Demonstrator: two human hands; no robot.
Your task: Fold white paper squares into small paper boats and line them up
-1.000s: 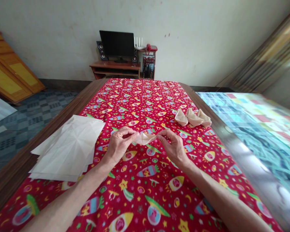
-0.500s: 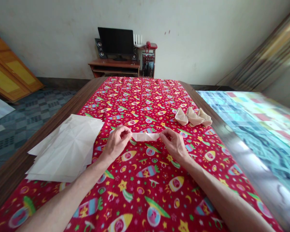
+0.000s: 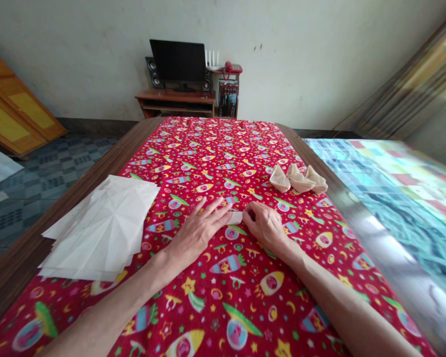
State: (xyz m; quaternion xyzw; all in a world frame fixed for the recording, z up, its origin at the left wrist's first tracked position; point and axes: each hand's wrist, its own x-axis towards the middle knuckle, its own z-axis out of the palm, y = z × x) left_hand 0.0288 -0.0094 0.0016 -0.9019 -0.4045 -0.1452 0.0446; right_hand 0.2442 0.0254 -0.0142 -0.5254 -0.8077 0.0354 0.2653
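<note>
The left hand has released its pinch; its extended, spread fingers cover the left part of the folded white paper strip on the red patterned fabric tablecloth. The right hand, fingers curled, pinches the right end. Pressing flat appears underway.

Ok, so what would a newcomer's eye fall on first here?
Probably the bright red cloth with rockets and stars, spread along the table. Next, at its middle, the left hand spread over a strip of pale paper, with the right hand curled at its other end. Then the creased sheets stacked left and three folded pieces at right.
</note>
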